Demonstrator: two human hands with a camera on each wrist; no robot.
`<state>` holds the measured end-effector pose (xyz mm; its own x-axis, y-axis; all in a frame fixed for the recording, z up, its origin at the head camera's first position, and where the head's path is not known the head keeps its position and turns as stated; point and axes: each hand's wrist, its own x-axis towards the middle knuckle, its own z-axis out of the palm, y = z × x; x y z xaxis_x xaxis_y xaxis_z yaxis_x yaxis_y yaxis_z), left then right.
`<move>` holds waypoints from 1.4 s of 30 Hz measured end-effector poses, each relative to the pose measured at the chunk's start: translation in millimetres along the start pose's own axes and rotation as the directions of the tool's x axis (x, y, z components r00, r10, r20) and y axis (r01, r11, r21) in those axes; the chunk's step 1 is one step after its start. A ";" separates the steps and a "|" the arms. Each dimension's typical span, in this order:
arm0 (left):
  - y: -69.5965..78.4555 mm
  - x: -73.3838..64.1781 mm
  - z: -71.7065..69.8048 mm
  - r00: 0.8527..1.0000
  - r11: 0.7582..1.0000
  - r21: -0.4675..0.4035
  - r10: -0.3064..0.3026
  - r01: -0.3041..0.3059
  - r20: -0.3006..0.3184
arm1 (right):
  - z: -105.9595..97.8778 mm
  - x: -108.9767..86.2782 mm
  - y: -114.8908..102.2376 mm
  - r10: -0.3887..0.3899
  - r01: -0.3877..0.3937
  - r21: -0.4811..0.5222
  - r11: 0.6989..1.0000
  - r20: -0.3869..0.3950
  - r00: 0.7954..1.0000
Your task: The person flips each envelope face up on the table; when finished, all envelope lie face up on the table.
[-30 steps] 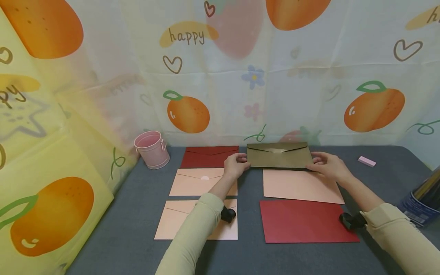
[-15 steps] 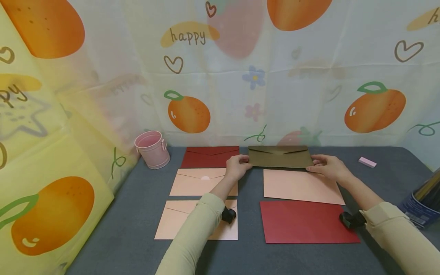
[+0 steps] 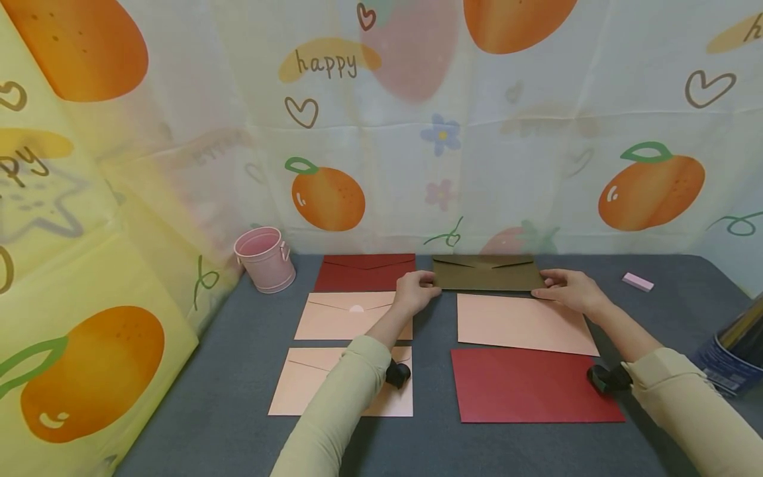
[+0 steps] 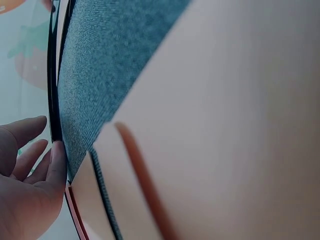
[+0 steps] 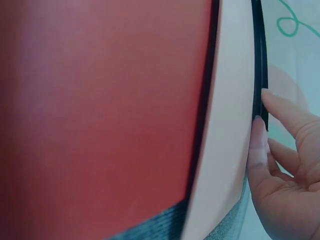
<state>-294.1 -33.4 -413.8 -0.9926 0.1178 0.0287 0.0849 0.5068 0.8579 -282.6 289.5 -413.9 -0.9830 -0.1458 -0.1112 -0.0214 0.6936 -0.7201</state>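
An olive-green envelope (image 3: 485,273) lies at the back of the table, its flap side up and its flap edge slightly raised. My left hand (image 3: 415,291) holds its near left corner, thumb in front and index finger behind. At the opposite corner my right hand (image 3: 571,290) pinches the edge; the right wrist view shows the thumb and index finger (image 5: 285,110) on either side of it. Just nearer lies a pale pink envelope (image 3: 524,324), plain side up, and nearer still a red envelope (image 3: 536,385).
On the left lie a dark red envelope (image 3: 365,272) and two pale pink envelopes, the middle one (image 3: 340,324) with a round seal, the near one (image 3: 310,384) partly under my left arm. A pink bucket (image 3: 264,258), pink block (image 3: 638,282) and blue container (image 3: 730,364) stand around them.
The olive-green envelope has come down flatter against the table, its flap gap narrowing. Both hands have stayed at its near corners, the left shifting slightly right.
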 end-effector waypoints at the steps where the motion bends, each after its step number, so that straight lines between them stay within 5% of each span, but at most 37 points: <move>1: 0.1 -0.2 0.1 1.000 1.000 0.006 0.002 -0.002 0.002 | 0.0 0.1 -0.1 0.001 -0.001 -0.004 1.000 0.000 1.000; 20: -0.5 1.4 2.8 0.999 0.997 0.080 0.013 -0.016 0.039 | -1.7 0.4 -0.7 -0.001 0.001 -0.036 0.999 0.005 1.000; 32: 2.1 -2.0 1.3 0.991 0.981 0.169 0.078 -0.095 0.105 | -4.9 -7.9 2.5 -0.021 0.021 -0.001 1.000 -0.025 0.999; 37: 6.7 -5.8 -3.5 0.974 0.955 0.233 0.146 -0.184 0.171 | -11.0 -19.7 1.8 -0.067 0.067 0.003 0.998 -0.047 0.997; 42: 11.7 -11.5 -9.7 0.930 0.913 0.287 0.197 -0.289 0.310 | -17.4 -33.9 -1.4 -0.115 0.115 -0.002 0.993 -0.028 0.993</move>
<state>-282.6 -37.1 -399.1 -0.8796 0.4743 0.0361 0.3891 0.6738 0.6282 -252.4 305.8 -397.2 -0.9788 -0.2047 -0.0083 -0.1347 0.6737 -0.7266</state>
